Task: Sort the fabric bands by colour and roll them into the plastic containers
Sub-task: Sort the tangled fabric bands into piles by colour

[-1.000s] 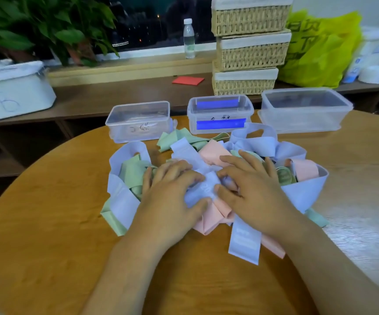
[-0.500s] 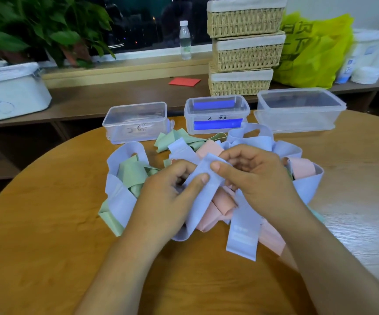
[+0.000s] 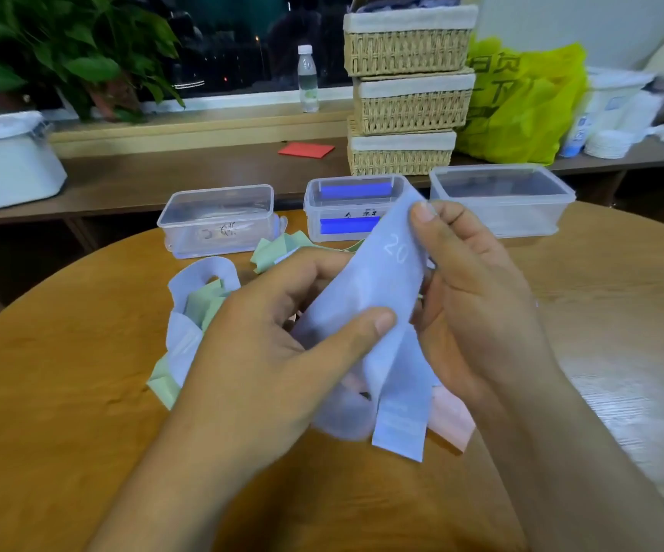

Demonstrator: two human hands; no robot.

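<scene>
One second ago both hands lay flat on the heap (image 3: 199, 312); now the left hand (image 3: 266, 344) pinches the middle of a lavender band (image 3: 378, 296) raised above it, and the right hand (image 3: 477, 296) pinches its top end (printed 20). Selection looks done; rolling comes next, with the plastic containers (image 3: 561, 193) waiting at the far side.

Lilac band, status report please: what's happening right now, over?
Left hand and right hand pinch lilac band, held above pile. Three containers beyond. Nothing blocks the way.
</scene>
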